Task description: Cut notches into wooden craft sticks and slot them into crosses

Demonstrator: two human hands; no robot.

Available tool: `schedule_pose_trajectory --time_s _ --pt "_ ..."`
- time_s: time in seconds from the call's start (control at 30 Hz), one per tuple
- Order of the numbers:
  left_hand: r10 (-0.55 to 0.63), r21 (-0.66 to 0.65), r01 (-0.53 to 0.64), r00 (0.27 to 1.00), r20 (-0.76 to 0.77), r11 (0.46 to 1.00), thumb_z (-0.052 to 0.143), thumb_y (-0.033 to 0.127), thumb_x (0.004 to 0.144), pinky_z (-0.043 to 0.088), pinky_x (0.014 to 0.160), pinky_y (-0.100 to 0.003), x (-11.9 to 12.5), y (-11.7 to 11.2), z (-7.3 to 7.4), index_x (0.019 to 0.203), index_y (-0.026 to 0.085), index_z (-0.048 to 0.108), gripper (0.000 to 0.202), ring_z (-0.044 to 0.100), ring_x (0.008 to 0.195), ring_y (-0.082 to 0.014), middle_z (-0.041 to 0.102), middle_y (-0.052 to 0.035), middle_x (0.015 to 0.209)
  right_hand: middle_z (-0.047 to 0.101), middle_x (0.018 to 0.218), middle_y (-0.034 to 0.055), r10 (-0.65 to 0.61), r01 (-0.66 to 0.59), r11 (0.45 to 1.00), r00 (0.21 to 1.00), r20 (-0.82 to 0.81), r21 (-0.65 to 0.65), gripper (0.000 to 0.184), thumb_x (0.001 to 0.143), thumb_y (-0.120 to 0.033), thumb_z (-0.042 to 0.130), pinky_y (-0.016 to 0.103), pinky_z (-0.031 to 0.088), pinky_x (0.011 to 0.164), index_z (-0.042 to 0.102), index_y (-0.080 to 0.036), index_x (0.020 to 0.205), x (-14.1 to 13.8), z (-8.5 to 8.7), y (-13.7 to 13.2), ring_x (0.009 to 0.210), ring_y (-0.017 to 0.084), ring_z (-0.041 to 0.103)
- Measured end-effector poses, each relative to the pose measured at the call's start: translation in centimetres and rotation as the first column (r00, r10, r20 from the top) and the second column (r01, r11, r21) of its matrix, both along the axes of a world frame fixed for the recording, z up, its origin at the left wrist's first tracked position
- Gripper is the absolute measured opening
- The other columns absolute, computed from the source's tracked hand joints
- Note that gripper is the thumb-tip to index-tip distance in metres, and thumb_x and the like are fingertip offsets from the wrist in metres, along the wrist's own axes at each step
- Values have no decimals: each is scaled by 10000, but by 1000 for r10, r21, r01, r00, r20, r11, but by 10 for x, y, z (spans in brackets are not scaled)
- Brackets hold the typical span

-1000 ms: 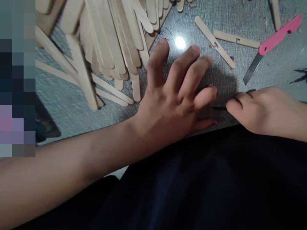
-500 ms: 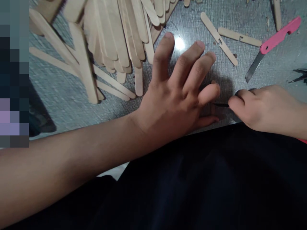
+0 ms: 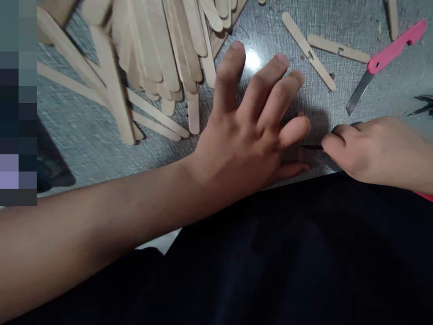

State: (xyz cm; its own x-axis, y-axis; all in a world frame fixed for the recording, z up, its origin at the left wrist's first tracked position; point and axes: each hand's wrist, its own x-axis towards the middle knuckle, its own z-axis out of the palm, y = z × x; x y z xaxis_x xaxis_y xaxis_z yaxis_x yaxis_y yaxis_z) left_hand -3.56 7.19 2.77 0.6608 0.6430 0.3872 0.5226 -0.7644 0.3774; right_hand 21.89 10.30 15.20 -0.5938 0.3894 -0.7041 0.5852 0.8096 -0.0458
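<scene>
My left hand [image 3: 245, 124] has its fingers spread, with the index fingertip and thumb pressing on a flat wooden craft stick [image 3: 300, 156]. Most of that stick is hidden under the hand. My right hand [image 3: 368, 149] is closed round a knife whose handle its fingers cover. The dark thin blade [image 3: 311, 147] points left and meets the stick between my left index finger and thumb; how deep it sits cannot be seen. Above my right hand lies a pink folding knife [image 3: 389, 53], its blade out. Two notched craft sticks [image 3: 320, 67] [image 3: 358, 55] lie beside it.
A big pile of craft sticks [image 3: 149, 45] spreads over the grey table [image 3: 162, 155] at upper left. A dark pointed tool [image 3: 422, 104] sits at the right edge. Dark cloth [image 3: 270, 253] covers the lap below the table edge. Small wood chips [image 3: 331, 76] lie around.
The view has shifted very slightly, so the pile and pink knife appear a little higher. Both hands keep nearly the same pose, with the blade still at the stick.
</scene>
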Motion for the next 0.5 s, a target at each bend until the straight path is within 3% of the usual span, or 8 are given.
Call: schedule_pose_trajectory --time_s 0.27,0.5 --pt "-19 -57 21 999 38 998 614 966 1034 365 1369 -951 0 -1 1 1527 149 542 957 543 1689 -610 566 -341 1743 739 822 89 40 -39 999 997 68 -14 396 1027 -66 434 379 155 616 782 -151 1195 -2 1 2 547 202 460" --pt "-30 -41 31 999 13 999 567 931 1074 398 1340 -971 -2 1 4 1523 149 531 903 570 1671 -628 589 -346 1728 703 789 82 66 -65 998 996 55 -6 408 996 -47 430 374 107 586 770 -154 1195 -3 -2 2 535 217 486"
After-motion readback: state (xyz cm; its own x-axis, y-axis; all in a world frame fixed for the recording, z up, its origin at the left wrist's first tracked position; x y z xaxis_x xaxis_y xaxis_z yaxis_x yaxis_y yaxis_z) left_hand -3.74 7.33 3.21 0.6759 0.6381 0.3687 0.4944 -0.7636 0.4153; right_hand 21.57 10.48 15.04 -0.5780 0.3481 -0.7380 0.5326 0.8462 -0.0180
